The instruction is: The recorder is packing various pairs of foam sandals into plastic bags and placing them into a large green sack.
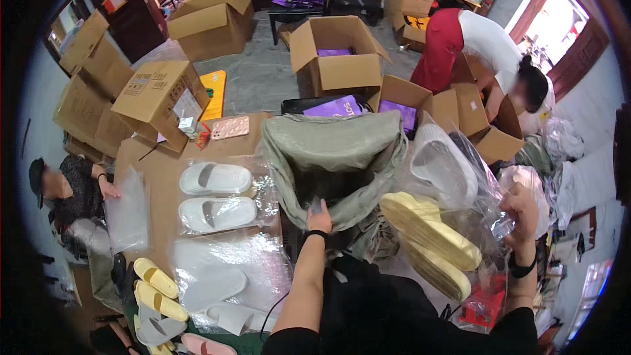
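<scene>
My right hand (522, 213) is closed on the gathered end of clear plastic packaging at the right. In and beside that plastic are a pair of pale yellow slide slippers (430, 233), hanging at a slant, and a light grey slipper (444, 161) above them. My left hand (320, 218) is at the near rim of a grey-green woven sack (335, 130), whose mouth gapes wide in front of me. Something small and greyish shows at its fingertips; the fingers are blurred. Left of the sack, a bagged pair of white slippers (217, 213) lies on the cardboard-covered table (154, 190).
More grey slippers (213, 288) lie in plastic at the near left, beside loose yellow slippers (158, 299). A seated co-worker (75, 190) handles clear bags at the left. Another person (490, 43) bends over cardboard boxes at the back right. An open carton (345, 69) stands beyond the sack.
</scene>
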A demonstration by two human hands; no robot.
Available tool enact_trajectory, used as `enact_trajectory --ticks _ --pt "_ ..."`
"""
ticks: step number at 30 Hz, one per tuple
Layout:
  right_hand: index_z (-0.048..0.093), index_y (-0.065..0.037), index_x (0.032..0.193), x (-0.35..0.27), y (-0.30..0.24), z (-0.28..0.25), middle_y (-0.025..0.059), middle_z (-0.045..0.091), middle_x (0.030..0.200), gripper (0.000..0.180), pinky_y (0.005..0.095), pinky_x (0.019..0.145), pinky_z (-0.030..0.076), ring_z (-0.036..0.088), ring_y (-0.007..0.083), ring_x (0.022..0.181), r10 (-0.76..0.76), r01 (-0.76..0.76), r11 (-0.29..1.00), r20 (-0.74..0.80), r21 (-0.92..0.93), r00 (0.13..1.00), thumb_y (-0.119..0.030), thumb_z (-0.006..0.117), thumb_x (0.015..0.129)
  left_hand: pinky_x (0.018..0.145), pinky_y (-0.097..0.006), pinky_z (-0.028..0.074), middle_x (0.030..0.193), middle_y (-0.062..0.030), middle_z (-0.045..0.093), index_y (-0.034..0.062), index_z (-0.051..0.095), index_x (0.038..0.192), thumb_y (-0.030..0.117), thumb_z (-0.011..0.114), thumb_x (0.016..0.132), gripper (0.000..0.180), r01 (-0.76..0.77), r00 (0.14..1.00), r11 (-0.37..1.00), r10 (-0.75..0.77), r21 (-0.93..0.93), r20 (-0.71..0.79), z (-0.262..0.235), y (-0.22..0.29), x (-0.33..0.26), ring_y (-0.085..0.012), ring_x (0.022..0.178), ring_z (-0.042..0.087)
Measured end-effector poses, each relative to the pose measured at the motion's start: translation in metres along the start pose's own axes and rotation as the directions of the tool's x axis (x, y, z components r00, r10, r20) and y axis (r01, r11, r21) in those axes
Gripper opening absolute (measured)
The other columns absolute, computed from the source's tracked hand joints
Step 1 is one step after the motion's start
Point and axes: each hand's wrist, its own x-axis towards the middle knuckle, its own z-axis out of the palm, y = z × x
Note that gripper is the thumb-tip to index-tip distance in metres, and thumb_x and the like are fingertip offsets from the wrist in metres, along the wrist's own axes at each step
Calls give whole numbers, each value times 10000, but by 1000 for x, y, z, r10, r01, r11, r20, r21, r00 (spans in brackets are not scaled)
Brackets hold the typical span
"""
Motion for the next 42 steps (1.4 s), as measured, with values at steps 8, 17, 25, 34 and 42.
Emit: enact_trajectory --ticks 8,17,25,34,42 --pt "532 -67 668 30 -16 41 29 437 653 92 344 702 518 502 189 635 -657 656 754 96 48 748 0 590 646 829 -466 417 1202 -117 540 144 667 947 199 464 823 243 -227 973 965 221 132 62 36 16 -72 -269 1106 512" --pt "490 -41 867 -2 21 211 93 479 764 205 351 665 474 497 279 747 -662 427 712 327 558 675 -18 552 674 1049 -366 274 1347 -71 413 161 423 1286 263 450 864 434 -245 943 968 226 -47 -246 48 -15 -96 -236 1246 369" --pt "502 -22 796 68 50 292 180 538 749 158 436 695 419 523 380 799 -377 172 902 523 397 764 -8 527 641 823 -512 379 817 -40 646 505 368 1272 153 326 892 520 -210 975 953 187 218 120 -11 32 -120 -201 802 633" --pt "607 -68 965 70 2 422 153 555 1035 278 422 832 429 524 307 994 -10 366 907 860 -207 510 -87 588 688 718 -404 400 820 -28 636 383 515 1202 136 373 888 424 -140 990 979 135 149 45 -17 15 -132 -210 789 618" --pt "529 29 1103 184 -132 508 228 534 1124 494 395 936 372 469 355 1111 -14 -75 877 181 475 983 -323 630 771 705 -424 396 744 -43 634 315 629 1048 233 420 882 279 -236 969 971 239 48 -63 -6 -2 -143 -225 760 630"
